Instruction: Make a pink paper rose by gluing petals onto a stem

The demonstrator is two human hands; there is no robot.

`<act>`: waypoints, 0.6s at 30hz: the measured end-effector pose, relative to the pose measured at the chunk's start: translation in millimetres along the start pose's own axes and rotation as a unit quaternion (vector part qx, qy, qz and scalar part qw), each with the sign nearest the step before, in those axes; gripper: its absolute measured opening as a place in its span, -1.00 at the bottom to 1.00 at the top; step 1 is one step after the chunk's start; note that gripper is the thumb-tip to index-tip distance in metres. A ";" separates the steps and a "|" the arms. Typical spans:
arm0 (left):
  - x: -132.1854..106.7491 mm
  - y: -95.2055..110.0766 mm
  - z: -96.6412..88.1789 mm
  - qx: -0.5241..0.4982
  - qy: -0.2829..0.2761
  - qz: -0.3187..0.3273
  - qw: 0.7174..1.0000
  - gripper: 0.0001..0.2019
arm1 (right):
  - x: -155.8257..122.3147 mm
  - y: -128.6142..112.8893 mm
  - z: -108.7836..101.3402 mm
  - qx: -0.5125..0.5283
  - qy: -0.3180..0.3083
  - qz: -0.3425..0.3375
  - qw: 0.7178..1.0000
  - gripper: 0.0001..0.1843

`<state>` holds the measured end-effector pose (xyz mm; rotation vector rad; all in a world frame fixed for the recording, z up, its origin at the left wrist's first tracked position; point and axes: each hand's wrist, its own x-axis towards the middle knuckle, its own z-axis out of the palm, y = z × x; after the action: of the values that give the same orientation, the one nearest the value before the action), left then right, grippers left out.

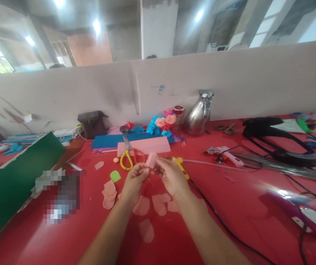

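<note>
A small curled piece of pink paper (151, 159) is held up between my two hands, over the red table. My left hand (136, 180) pinches at its lower left, the fingers closed. On the other side, my right hand (172, 176) grips its right edge between thumb and fingers. Loose pink paper petals (146, 231) lie below and around my wrists, with a stack of petals (109, 195) to the left. Beside that stack is a green paper petal (115, 176). Scissors with yellow and red handles (127, 160) lie just beyond my left hand. A yellow glue gun (181, 167) is partly hidden behind my right hand.
A green board (17, 184) stands at the left. Folded pink paper (144, 146), paper flowers (162, 124), a jar (178, 114) and a steel jug (199, 114) line the back. At right lie a pink glue gun (232, 157), a black strap-like object (279, 147) and trailing cords.
</note>
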<state>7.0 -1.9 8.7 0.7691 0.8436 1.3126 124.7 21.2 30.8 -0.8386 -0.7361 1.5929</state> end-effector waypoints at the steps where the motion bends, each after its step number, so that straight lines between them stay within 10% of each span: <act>1: 0.0 0.0 -0.1 0.000 0.001 0.001 1.000 -0.73 | -0.2 -0.2 0.2 0.000 -0.001 -0.001 1.000 -0.79; 18: 1.1 -1.5 -2.2 0.008 0.021 0.009 1.000 -0.77 | -0.8 0.9 0.5 -0.005 0.008 -0.004 1.000 -0.79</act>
<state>5.9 -0.9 6.3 0.7661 0.8844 1.3440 123.9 20.3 30.4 -0.8536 -0.7357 1.5739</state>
